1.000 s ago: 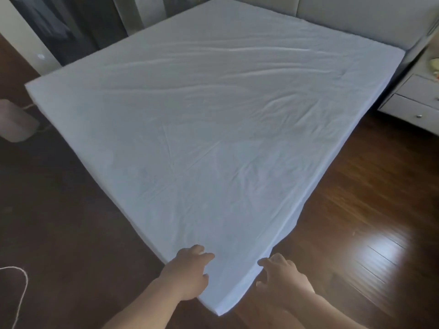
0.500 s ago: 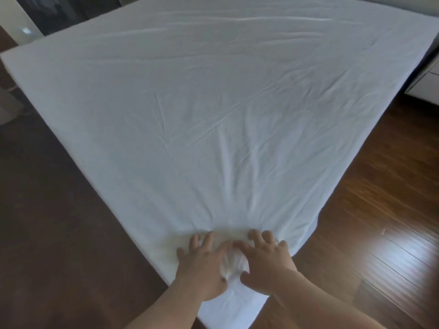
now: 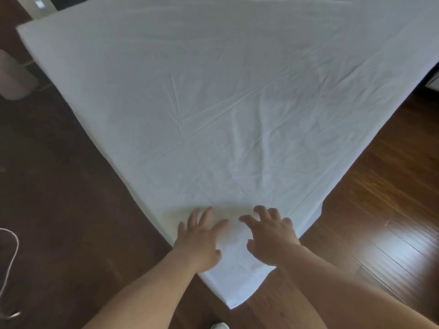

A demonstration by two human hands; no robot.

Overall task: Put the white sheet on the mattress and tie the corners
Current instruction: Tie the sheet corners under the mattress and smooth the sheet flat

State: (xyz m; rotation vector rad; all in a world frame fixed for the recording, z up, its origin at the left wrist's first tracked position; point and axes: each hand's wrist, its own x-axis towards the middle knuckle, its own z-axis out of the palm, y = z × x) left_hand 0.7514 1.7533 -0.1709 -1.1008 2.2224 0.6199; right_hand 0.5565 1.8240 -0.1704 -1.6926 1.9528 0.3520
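While fingers splay flat, both hands, left (image 3: 200, 241) & right (image 3: 269, 236), press sheet (image 3: 225, 103) corner.

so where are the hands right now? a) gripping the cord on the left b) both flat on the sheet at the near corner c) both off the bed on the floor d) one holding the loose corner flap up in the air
b: the left hand and right hand lie side by side with fingers spread on the white sheet at the mattress's near corner, while the loose corner flap hangs below them, ungripped.
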